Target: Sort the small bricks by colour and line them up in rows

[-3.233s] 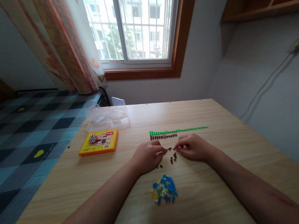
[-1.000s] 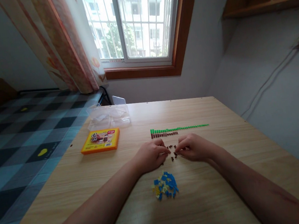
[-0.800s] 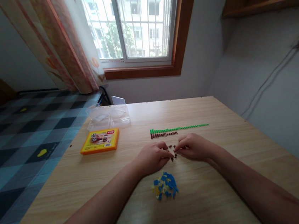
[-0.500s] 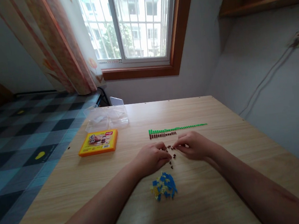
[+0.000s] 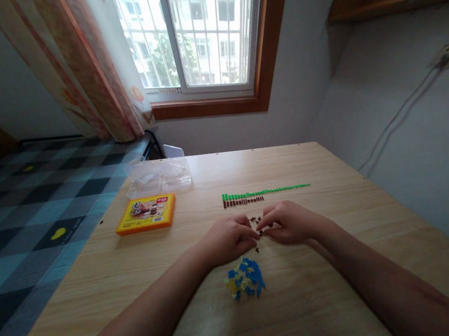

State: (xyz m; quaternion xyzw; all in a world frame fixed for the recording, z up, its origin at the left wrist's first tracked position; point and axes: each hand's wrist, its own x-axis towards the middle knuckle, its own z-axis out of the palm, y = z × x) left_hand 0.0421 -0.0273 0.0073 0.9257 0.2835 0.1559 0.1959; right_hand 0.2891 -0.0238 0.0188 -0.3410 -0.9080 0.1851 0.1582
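Observation:
My left hand point(image 5: 232, 238) rests on the table with its fingers bent and closed; whatever sits at its fingertips is too small to make out. Facing it, my right hand point(image 5: 292, 223) has thumb and index fingertip at a small brown brick point(image 5: 261, 233). A few loose brown bricks point(image 5: 253, 219) lie just beyond the fingertips, and a single brown brick point(image 5: 257, 250) lies nearer me. Behind the hands run a row of green bricks point(image 5: 247, 194) and a shorter row of brown bricks point(image 5: 234, 203). Closer to me is a pile of blue and yellow bricks point(image 5: 246, 279).
An orange-yellow box point(image 5: 147, 214) with a printed picture lies at the left on the wooden table point(image 5: 322, 296). Behind it stands a clear plastic container point(image 5: 159, 176). A bed with a checked cover point(image 5: 52, 207) adjoins the left side; a window is ahead.
My right hand has shifted slightly toward me and left, its fingertips now at a brown brick close to my left hand. My left hand has hardly moved.

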